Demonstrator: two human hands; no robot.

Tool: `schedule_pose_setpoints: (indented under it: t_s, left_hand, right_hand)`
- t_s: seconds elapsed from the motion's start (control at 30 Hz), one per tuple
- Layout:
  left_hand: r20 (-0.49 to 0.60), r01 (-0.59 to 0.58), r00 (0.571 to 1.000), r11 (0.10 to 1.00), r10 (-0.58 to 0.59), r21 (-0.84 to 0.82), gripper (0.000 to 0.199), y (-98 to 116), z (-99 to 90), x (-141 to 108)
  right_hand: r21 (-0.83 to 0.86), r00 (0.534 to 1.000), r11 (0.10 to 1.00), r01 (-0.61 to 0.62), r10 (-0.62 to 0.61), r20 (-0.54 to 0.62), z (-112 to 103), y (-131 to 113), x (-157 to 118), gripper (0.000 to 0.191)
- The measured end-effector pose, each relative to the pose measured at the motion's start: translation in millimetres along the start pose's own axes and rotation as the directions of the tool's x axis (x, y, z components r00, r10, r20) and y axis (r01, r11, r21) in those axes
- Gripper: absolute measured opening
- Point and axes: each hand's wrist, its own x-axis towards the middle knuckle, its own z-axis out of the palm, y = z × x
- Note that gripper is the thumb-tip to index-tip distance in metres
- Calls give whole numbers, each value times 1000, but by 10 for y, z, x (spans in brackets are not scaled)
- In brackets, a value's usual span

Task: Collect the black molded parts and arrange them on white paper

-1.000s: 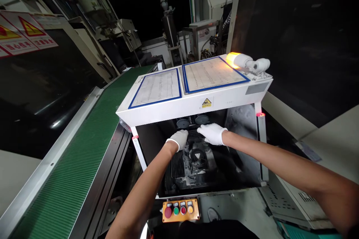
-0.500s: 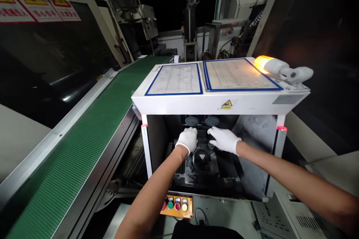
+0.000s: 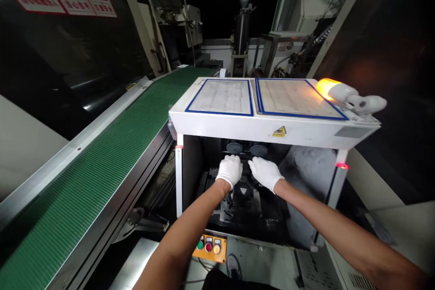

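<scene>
Both of my hands wear white gloves and reach into the dark opening of a white machine housing [image 3: 234, 129]. My left hand [image 3: 230, 170] has its fingers curled over, and whatever they grip is hidden beneath the glove. Just to the right, my right hand [image 3: 264, 173] points inward with its fingers drawn together; what is in them cannot be made out. Two round grey discs [image 3: 234, 147] sit side by side right beyond my fingertips. Under my hands lies a dark, dust-covered machine part [image 3: 243, 190] with a small pale triangle on it.
A green ribbed conveyor belt [image 3: 112, 154] runs along the left. An orange button box [image 3: 215, 249] is below the opening. Two blue-framed sheets [image 3: 220, 96] lie on top of the housing, beside a lit amber lamp [image 3: 328, 87]. Red lights [image 3: 342, 166] mark the front posts.
My right hand has moved left, closer to my left hand, and its fingers have come together. The view has shifted slightly, so the housing appears farther right.
</scene>
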Motion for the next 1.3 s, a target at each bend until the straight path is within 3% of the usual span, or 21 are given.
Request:
schedule_pose_setpoints:
  t_s: [0.17, 0.3, 0.5, 0.67, 0.83, 0.87, 0.93, 1.0, 1.03, 1.1, 1.13, 1.2, 1.3]
  left_hand:
    - [25, 25, 999, 1000, -24, -3, 26, 19, -31, -12]
    - [-8, -3, 1000, 1000, 2, -31, 28, 39, -14, -23]
    - [82, 9, 997, 999, -5, -48, 32, 24, -95, -20]
    - [83, 30, 996, 998, -26, -53, 35, 77, -121, -75]
    - [111, 37, 993, 998, -32, -48, 38, 142, -170, -56]
    - [115, 14, 993, 999, -8, -44, 45, 119, -196, -82]
    - [48, -31, 998, 998, 33, -55, 70, 7, -241, -238]
    - [-122, -9, 993, 992, -6, -124, 78, -182, -237, -586]
    - [-215, 40, 973, 981, -82, -192, 69, -289, -201, -847]
    - [-309, 194, 898, 912, -314, -363, 50, -467, -49, -1542]
    - [-306, 288, 842, 849, -445, -444, 47, -511, 68, -1968]
    - [-195, 502, 684, 647, -703, -574, 41, -466, 362, -2934]
    - [164, 823, 390, 263, -906, -503, 38, -26, 845, -4495]
  right_hand:
    - [21, 996, 997, 78, -79, 40, 1, 36, 3, 48]
    - [6, 1000, 1000, 10, -10, 17, 23, 30, 55, 57]
    - [129, 1000, 992, 7, -10, 25, 42, 47, 13, 51]
    - [123, 998, 992, -28, 21, 63, 23, -1, -7, 56]
    - [115, 994, 991, -67, 56, 96, -112, -83, 37, 61]
    - [102, 999, 995, -17, 12, 50, -132, -111, -29, 57]
    - [88, 980, 989, 123, -107, -166, -78, -221, -302, 51]
    - [138, 905, 951, 278, -210, -370, 154, -447, -746, 52]
    - [221, 899, 915, 337, -243, -365, 334, -608, -1005, 46]
    - [363, 898, 822, 438, -385, -211, 762, -998, -1512, 45]
    - [401, 851, 766, 503, -519, -77, 977, -1206, -1728, 42]
    - [454, 781, 729, 512, -615, 105, 1341, -1590, -2030, 48]
    - [363, 703, 742, 564, -662, 260, 1670, -1968, -2166, 53]
